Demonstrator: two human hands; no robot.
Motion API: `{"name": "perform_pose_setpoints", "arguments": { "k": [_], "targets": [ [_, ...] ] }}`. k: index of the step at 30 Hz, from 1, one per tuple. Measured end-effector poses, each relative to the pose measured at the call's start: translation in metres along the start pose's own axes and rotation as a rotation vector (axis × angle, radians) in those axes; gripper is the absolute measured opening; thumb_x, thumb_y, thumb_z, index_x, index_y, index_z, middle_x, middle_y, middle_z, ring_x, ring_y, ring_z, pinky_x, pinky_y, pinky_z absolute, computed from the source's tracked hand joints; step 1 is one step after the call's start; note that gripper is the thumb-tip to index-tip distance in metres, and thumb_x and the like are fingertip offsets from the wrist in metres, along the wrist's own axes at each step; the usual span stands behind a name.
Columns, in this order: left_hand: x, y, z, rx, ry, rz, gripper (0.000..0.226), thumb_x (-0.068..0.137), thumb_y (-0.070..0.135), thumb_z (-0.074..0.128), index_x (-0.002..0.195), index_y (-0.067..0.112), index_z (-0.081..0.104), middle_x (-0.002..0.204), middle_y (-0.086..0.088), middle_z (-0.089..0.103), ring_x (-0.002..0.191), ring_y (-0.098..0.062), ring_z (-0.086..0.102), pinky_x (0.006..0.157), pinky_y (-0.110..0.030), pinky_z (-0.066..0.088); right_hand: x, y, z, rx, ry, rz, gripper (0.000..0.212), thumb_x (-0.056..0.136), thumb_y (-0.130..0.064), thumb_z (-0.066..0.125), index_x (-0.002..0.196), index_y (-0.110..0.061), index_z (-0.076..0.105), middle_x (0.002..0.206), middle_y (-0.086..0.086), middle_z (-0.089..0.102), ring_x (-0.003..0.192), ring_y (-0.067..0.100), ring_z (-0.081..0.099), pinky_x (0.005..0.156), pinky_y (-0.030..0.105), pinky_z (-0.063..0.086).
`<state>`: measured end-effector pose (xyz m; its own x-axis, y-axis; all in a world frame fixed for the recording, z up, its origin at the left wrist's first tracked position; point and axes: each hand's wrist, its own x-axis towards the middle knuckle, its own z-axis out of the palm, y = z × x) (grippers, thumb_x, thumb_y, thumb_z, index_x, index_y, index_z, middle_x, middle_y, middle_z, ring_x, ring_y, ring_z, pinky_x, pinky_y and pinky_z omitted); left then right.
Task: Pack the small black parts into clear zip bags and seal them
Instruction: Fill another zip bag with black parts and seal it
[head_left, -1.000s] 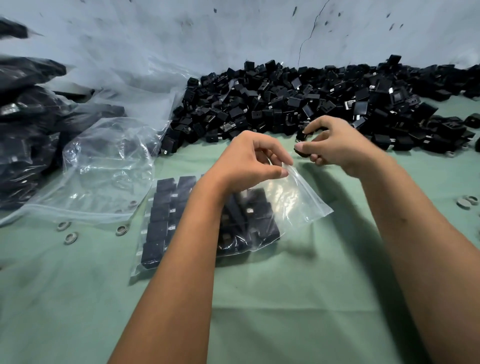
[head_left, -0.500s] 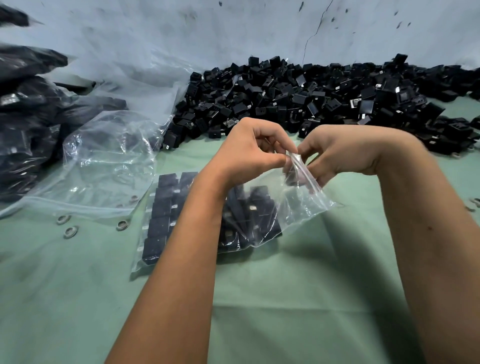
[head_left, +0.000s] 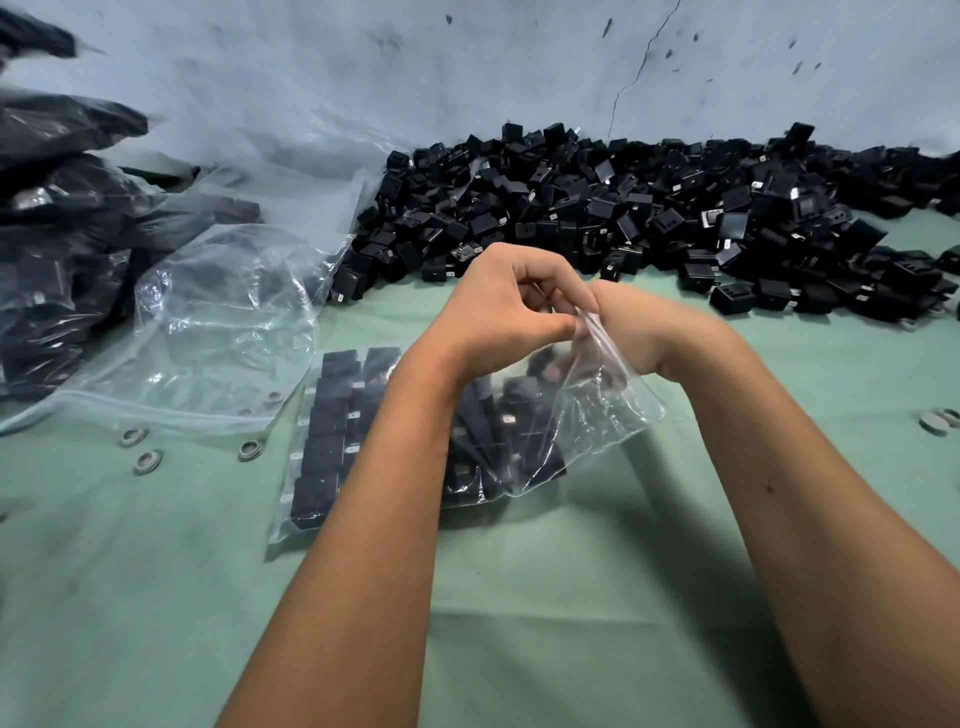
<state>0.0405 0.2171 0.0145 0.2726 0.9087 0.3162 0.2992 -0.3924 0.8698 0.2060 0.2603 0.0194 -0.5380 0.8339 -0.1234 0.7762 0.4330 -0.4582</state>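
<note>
The left hand (head_left: 498, 306) has its fingers curled and pinches the top edge of a clear zip bag (head_left: 587, 415), thumb against fingertip at the plastic. The bag hangs from that pinch down to the green desk (head_left: 519, 597), its mouth lifted and its lower part resting on the cloth beneath both wrists. Through the plastic, black parts in the bag (head_left: 498, 441) show as a loose jumble.

The right hand (head_left: 639, 332) is just beside the left, touching it at the bag's mouth. Its fingers go down into the bag and blur behind the plastic; a dark part seems to lie among them, but whether they clamp on it cannot be told.

Directly under the left forearm lies a flat filled bag (head_left: 332, 436) with black parts in neat rows, pressed to the desk. Beyond both hands, against the pale wall (head_left: 467, 67), a long pile of loose black parts (head_left: 649, 208) stretches away past the right hand. To the far side of the left hand sits a crumpled heap of empty clear bags (head_left: 223, 322), and further out, dark packed bags (head_left: 57, 249) stacked up. A few small metal rings (head_left: 148, 460) lie on the cloth near the empty bags, well apart from the left hand, and more small discs (head_left: 935, 421) lie out beyond the right forearm.
</note>
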Motion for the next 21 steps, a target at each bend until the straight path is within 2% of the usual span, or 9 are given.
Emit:
{"name": "perform_pose_setpoints", "arguments": {
  "k": [3, 6, 8, 10, 13, 16, 19, 21],
  "targets": [
    [-0.001, -0.002, -0.002, -0.004, -0.025, -0.018, 0.02, 0.078, -0.01, 0.079, 0.092, 0.005, 0.078, 0.085, -0.021, 0.072, 0.072, -0.021, 0.063, 0.067, -0.028, 0.052, 0.0, 0.002, 0.007, 0.136, 0.044, -0.033, 0.021, 0.08, -0.013, 0.085, 0.095, -0.005, 0.074, 0.091, 0.021, 0.073, 0.083, 0.039, 0.068, 0.074, 0.053, 0.059],
    [-0.003, -0.006, -0.008, -0.032, 0.002, -0.07, 0.022, 0.079, -0.003, 0.081, 0.099, 0.005, 0.076, 0.079, -0.013, 0.07, 0.071, -0.015, 0.063, 0.069, -0.026, 0.053, 0.0, 0.004, 0.013, 0.249, 0.003, -0.073, 0.013, 0.083, -0.007, 0.081, 0.094, -0.009, 0.074, 0.09, 0.017, 0.073, 0.082, 0.032, 0.07, 0.076, 0.05, 0.06],
    [-0.003, -0.01, -0.014, -0.026, 0.075, -0.105, 0.02, 0.081, 0.005, 0.083, 0.099, 0.01, 0.076, 0.077, -0.005, 0.069, 0.069, -0.015, 0.061, 0.071, -0.029, 0.052, 0.001, 0.007, 0.013, 0.293, -0.053, -0.065, 0.008, 0.087, -0.006, 0.076, 0.092, -0.012, 0.074, 0.085, 0.016, 0.074, 0.072, 0.023, 0.069, 0.065, 0.04, 0.06],
    [-0.003, -0.015, -0.019, 0.031, 0.185, -0.15, 0.014, 0.082, 0.006, 0.082, 0.092, 0.015, 0.077, 0.072, 0.001, 0.067, 0.065, -0.01, 0.057, 0.067, -0.027, 0.048, 0.001, 0.009, 0.015, 0.378, -0.071, -0.042, 0.007, 0.09, -0.008, 0.073, 0.093, -0.014, 0.075, 0.076, 0.005, 0.074, 0.063, 0.012, 0.067, 0.055, 0.025, 0.055],
    [-0.003, -0.025, -0.026, 0.186, 0.325, -0.242, 0.013, 0.083, 0.01, 0.079, 0.082, 0.022, 0.075, 0.068, 0.009, 0.064, 0.057, -0.001, 0.054, 0.061, -0.017, 0.046, 0.003, 0.013, 0.018, 0.481, -0.087, -0.051, 0.018, 0.089, -0.001, 0.073, 0.078, -0.016, 0.074, 0.064, -0.003, 0.07, 0.054, 0.007, 0.063, 0.049, 0.019, 0.049],
    [-0.006, -0.034, -0.031, 0.303, 0.377, -0.339, 0.015, 0.083, 0.012, 0.076, 0.077, 0.026, 0.074, 0.068, 0.009, 0.066, 0.06, -0.005, 0.058, 0.062, -0.021, 0.046, 0.005, 0.01, 0.022, 0.512, -0.101, -0.102, 0.02, 0.088, 0.001, 0.072, 0.073, -0.011, 0.071, 0.074, 0.008, 0.07, 0.067, 0.02, 0.065, 0.059, 0.028, 0.052],
    [-0.008, -0.038, -0.034, 0.371, 0.402, -0.385, 0.018, 0.082, 0.011, 0.075, 0.074, 0.027, 0.073, 0.071, 0.009, 0.069, 0.067, -0.007, 0.064, 0.067, -0.023, 0.05, 0.01, 0.009, 0.027, 0.58, -0.111, -0.132, 0.009, 0.089, 0.006, 0.066, 0.083, 0.013, 0.066, 0.101, 0.038, 0.066, 0.084, 0.057, 0.061, 0.073, 0.051, 0.052],
    [-0.009, -0.039, -0.036, 0.374, 0.411, -0.397, 0.018, 0.082, 0.011, 0.075, 0.073, 0.027, 0.074, 0.072, 0.009, 0.07, 0.069, -0.006, 0.065, 0.067, -0.023, 0.05, 0.013, 0.01, 0.03, 0.589, -0.134, -0.154, 0.015, 0.093, 0.005, 0.062, 0.096, 0.02, 0.065, 0.112, 0.041, 0.063, 0.096, 0.067, 0.055, 0.079, 0.069, 0.049]
  ]
}}
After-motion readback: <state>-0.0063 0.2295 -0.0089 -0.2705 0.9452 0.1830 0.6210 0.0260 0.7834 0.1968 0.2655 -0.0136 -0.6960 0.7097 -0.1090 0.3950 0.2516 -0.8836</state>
